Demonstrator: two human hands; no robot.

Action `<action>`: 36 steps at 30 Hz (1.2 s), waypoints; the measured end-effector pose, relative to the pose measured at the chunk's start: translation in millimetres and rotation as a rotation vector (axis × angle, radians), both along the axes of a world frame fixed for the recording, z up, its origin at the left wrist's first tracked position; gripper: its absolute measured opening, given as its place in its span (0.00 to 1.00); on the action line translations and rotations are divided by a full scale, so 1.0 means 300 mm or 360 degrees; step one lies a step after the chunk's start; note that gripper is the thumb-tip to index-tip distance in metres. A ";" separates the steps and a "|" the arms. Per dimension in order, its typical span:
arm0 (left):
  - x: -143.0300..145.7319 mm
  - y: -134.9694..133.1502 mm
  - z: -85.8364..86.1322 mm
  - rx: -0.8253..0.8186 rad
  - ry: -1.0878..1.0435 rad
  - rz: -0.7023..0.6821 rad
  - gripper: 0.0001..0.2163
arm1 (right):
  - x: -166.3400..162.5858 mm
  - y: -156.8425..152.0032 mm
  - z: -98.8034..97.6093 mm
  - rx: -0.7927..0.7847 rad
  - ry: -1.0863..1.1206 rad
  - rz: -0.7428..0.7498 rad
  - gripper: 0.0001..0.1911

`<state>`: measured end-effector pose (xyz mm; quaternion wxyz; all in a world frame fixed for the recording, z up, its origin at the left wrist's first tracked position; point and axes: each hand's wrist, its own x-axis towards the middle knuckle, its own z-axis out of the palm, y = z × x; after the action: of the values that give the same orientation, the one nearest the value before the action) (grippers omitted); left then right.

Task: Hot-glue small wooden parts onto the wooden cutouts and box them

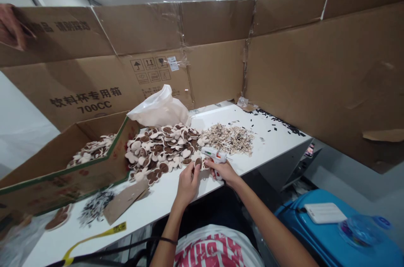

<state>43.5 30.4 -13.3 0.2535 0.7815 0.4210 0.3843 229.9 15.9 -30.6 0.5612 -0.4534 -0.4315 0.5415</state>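
Where fingers close, the brown piece (198,161) hides.

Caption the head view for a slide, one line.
At a white table walled by cardboard, the right hand grips a glue gun while the left hand pinches a brown-and-cream piece.

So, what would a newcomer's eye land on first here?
Probably the heap of brown-and-cream cutout pieces mid-table, spilling beside an open cardboard box on the left that holds more. Just in front, the left hand pinches one piece while the right hand grips a white glue gun. Tall cardboard walls fence the white table.
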 end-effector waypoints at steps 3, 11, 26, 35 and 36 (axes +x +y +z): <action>-0.001 0.000 0.000 0.0007 -0.0005 -0.0002 0.18 | 0.000 -0.001 0.002 0.0005 0.0010 -0.0013 0.23; 0.004 -0.002 0.012 -0.0045 -0.0035 -0.0003 0.19 | -0.002 -0.001 0.011 -0.0015 -0.0023 -0.0078 0.23; 0.001 -0.008 0.026 0.0008 0.0040 -0.0001 0.17 | 0.005 0.006 -0.011 0.0078 -0.0034 0.0035 0.22; 0.001 -0.010 0.031 0.0078 0.0048 0.0050 0.17 | 0.009 0.002 -0.007 0.0091 -0.0088 0.0077 0.22; 0.001 -0.012 0.033 0.0069 0.0042 0.0055 0.18 | 0.008 0.002 -0.008 0.0081 -0.0079 0.0064 0.22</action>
<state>43.8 26.9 -3.5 0.2243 0.7845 0.4293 0.3873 232.3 16.5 -32.9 0.5507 -0.4435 -0.4679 0.5301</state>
